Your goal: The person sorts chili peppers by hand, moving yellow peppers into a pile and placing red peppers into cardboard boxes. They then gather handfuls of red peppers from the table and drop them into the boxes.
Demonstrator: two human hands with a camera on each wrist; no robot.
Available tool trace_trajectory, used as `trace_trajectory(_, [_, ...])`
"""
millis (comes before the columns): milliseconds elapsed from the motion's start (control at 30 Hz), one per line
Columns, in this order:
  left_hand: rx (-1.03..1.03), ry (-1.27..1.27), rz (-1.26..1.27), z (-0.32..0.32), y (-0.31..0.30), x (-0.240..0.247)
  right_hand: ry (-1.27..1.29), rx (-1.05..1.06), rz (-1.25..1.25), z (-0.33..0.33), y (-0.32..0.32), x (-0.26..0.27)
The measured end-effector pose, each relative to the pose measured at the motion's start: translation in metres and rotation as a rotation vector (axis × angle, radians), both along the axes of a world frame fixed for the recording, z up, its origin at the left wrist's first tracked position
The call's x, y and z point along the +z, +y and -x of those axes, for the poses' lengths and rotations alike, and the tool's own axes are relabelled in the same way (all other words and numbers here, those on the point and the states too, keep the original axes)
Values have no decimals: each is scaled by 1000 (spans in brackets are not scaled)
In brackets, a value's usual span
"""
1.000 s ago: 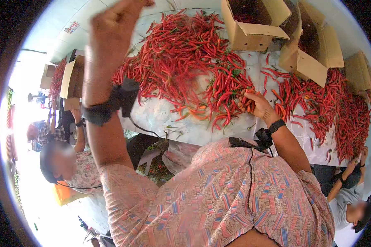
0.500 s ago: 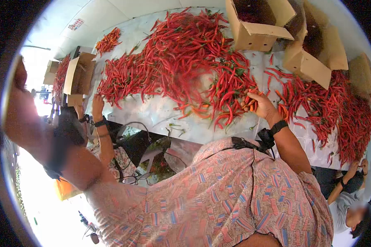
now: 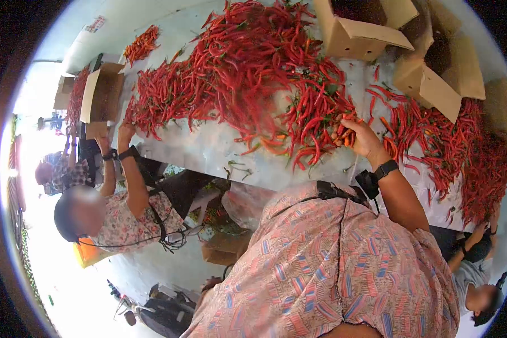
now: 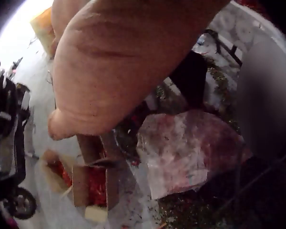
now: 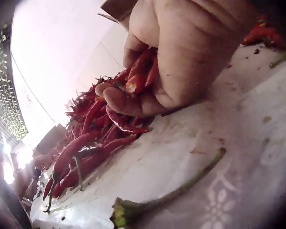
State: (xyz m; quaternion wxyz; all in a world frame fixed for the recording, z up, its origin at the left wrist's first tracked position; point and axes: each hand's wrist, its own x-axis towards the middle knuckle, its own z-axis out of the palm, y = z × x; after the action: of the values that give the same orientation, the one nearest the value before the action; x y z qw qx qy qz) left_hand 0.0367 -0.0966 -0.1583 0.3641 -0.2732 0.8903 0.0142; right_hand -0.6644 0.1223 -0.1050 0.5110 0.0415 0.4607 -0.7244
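In the head view my right hand (image 3: 361, 138) is at the table's front part, right of the main heap of red chilies (image 3: 248, 62). It grips several orange-red chilies (image 5: 142, 71), their blunt ends showing between curled fingers and palm in the right wrist view. More chilies (image 5: 93, 148) lie just beyond the fingertips, and a loose green stem (image 5: 171, 191) lies on the sheet below. My left hand (image 3: 210, 283) hangs low beside the shirt, away from the table. The left wrist view shows it large (image 4: 119, 67), with its fingers mostly hidden.
Open cardboard boxes (image 3: 366, 42) stand at the back right, near a second chili heap (image 3: 434, 141). A small orange-red pile (image 3: 142, 45) lies far left. Two people work at left and one person (image 3: 481, 298) at right. Below are boxes of chilies (image 4: 96, 186) and a parked motorbike (image 3: 163, 310).
My left arm has swung from above the table's left side, out to the left, then down beside my body. My right hand stays by the heap, still holding chilies.
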Motion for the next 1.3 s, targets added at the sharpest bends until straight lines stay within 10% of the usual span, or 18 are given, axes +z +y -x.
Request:
trace_trajectory(100, [67,-127,-83,-16,35,-48,-54,5,91,-3,-7,16])
trace_trajectory(233, [360,93,-15,277,-1,85,-34,74,85,-2,-9,23])
trace_trajectory(333, [116,812,-92,372,-14,123,-49,2,39,-4,-8,22])
trace_trajectory(467, [-72,1069,-316,460,-13,147,5,-9,10,-5,-4,10])
trace_trajectory(600, [-398,1069,-281,494,-15,125,31,-79,-5,-9,-6,1])
trace_trajectory(800, [-246,761,-168,495,-12,109,77,19,-32,-2,-1,-2])
trace_trajectory(1067, [52,1026,-419,491,-29,112,19,6,52,-1,1,-1])
trace_trajectory(1300, [-127,903,-193,499,-26,101,27,-59,58,-8,-6,8])
